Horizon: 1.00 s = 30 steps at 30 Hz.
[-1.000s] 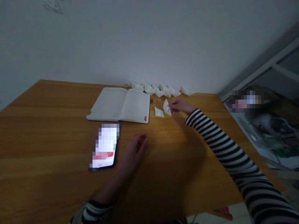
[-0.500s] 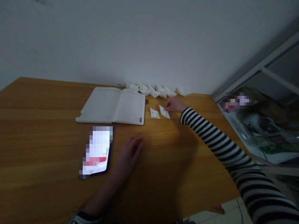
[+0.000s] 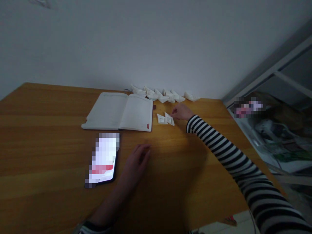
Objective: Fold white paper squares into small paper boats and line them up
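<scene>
My right hand (image 3: 181, 112) reaches across the table, its fingertips pinching the right end of a small white folded paper piece (image 3: 170, 119), flat and pointed like a paper boat. Just left of it, touching or nearly so, lies a similar folded paper piece (image 3: 162, 119) with a square middle. Behind them several white paper boats (image 3: 160, 95) line the wall, one of them (image 3: 191, 96) set apart at the right. My left hand (image 3: 136, 161) rests on the tabletop near the phone, holding nothing, with its fingers loosely extended and the thumb apart.
An open notebook (image 3: 117, 111) lies left of the paper pieces. In front of it a lit phone (image 3: 103, 157), its screen blurred out, lies on the wooden table (image 3: 48, 146). A shelf frame (image 3: 263, 76) with bags stands along the right side, and a pale wall closes off the back.
My right hand has shifted the pinched folded paper slightly left, closing the gap to the other piece. My left hand stays in place; the whole view has moved slightly.
</scene>
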Motion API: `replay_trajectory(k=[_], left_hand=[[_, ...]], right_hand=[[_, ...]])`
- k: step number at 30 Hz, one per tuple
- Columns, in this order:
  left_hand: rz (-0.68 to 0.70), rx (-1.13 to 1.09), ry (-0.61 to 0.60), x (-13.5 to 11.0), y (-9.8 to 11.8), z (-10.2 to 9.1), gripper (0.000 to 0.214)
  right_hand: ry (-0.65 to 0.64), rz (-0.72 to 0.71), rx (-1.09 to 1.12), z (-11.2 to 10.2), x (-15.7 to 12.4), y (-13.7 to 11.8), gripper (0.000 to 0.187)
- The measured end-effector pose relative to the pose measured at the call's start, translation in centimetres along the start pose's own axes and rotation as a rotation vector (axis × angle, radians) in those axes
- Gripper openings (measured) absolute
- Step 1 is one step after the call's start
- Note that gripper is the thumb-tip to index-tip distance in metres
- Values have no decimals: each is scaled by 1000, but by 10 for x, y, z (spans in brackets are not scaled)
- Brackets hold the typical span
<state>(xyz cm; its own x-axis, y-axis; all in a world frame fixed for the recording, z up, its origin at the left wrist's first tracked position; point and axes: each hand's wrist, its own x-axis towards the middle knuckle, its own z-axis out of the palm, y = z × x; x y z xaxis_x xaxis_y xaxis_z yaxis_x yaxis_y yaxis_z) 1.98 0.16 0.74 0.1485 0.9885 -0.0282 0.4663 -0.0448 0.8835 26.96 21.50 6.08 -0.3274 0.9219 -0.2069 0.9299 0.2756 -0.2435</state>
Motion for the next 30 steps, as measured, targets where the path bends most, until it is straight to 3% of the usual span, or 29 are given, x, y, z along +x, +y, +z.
replay_trajectory(k=[6,11,14,18,23,26,30], left_hand=[[5,26,29,2,0,1,26],[3,44,21,1,5,-2,26],[-7,84,18,-1,10,-3,27],[56,141,17,-4,12,0,28],[86,228,-31,-7,10,6,28],[63,247,-44,-7,9,7,29],[63,283,-130,-5,8,9,29]], right_hand=[[160,16,58,-9,-12,4,23],[386,58,40,-13,-45,-12,29],[410,7,97,7,-75,-37,30],[391,-41,171,56,-111,-81,27],[299,-36,166,109,-132,-122,30],[296,10,143,123,-133,-129,33],[216,-44,103,128,-134,-128,21]])
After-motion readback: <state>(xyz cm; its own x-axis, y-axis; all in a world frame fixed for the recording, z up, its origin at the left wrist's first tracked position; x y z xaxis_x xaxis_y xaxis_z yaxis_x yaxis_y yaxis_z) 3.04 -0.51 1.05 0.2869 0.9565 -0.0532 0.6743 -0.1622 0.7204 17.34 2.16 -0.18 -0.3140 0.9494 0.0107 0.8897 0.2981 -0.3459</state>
